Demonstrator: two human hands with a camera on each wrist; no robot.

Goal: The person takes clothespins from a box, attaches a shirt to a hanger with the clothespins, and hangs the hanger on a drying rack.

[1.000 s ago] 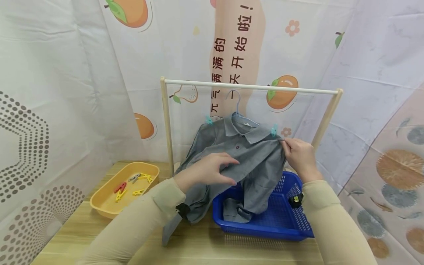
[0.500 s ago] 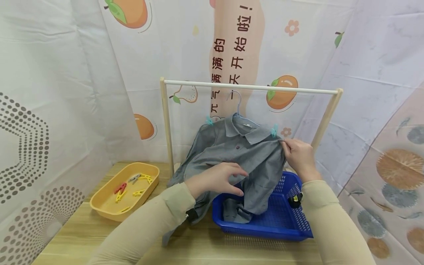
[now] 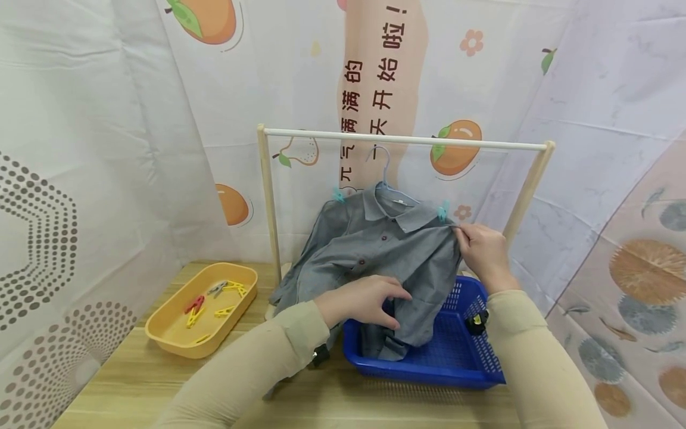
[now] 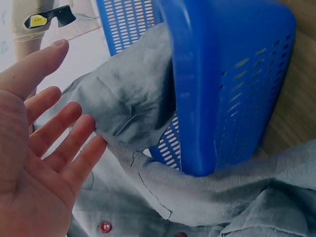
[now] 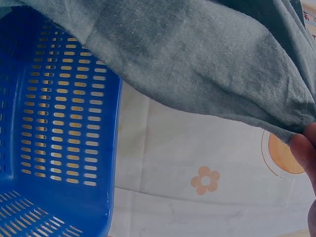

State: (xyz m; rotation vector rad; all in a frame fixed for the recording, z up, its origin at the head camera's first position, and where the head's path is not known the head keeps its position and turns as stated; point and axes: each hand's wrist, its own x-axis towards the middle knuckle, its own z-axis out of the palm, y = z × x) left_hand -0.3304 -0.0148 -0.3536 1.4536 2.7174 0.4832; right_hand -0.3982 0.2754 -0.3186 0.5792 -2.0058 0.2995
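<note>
A grey button-up shirt point(image 3: 370, 244) hangs on a light-blue hanger point(image 3: 385, 170), with a teal clothespin point(image 3: 338, 195) on one shoulder and another teal clothespin point(image 3: 442, 211) on the other. At the right shoulder edge, my right hand point(image 3: 485, 253) pinches the shirt cloth; in the right wrist view its fingertips point(image 5: 302, 145) grip a fold. My left hand point(image 3: 367, 301) is before the lower shirt front, fingers spread and thumb apart, holding nothing. The left wrist view shows its open palm point(image 4: 42, 168) beside the draped cloth. One sleeve hangs into a blue basket point(image 3: 418, 372).
A rack with a white rail point(image 3: 407, 139) and wooden posts stands behind the shirt. At left on the wooden table point(image 3: 128, 381) is a yellow tray point(image 3: 161, 333) with several clothespins point(image 3: 195, 316). A printed curtain point(image 3: 257, 71) backs the scene.
My left hand has moved right and down across the shirt front, uncovering a lower button. The right hand keeps its pinch on the shoulder and has hardly moved.
</note>
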